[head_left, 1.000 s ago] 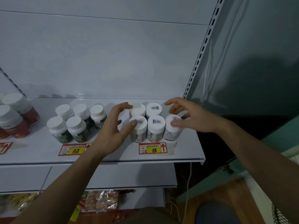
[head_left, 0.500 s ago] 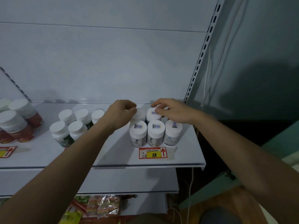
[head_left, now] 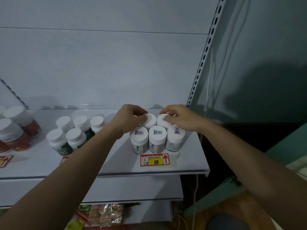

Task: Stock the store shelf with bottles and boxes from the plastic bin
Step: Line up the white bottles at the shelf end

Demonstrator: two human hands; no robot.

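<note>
Five white-capped bottles stand in two rows at the right end of the white shelf (head_left: 186, 163), above a red and yellow price tag (head_left: 155, 160) marked 88. My left hand (head_left: 129, 119) grips the cap of the back left bottle (head_left: 150, 120). My right hand (head_left: 181, 119) grips the cap of the back right bottle (head_left: 162, 121). Three front bottles (head_left: 157, 138) stand untouched just below my hands. The plastic bin is out of view.
Several green-labelled white bottles (head_left: 73, 135) stand left of my left arm. Red-labelled bottles (head_left: 15, 128) sit at the far left. A slotted upright (head_left: 201, 63) bounds the shelf on the right. Lower shelves hold packaged goods (head_left: 103, 214).
Both hands moved from the front bottles back to the rear pair and closed on their caps. The view has shifted slightly upward.
</note>
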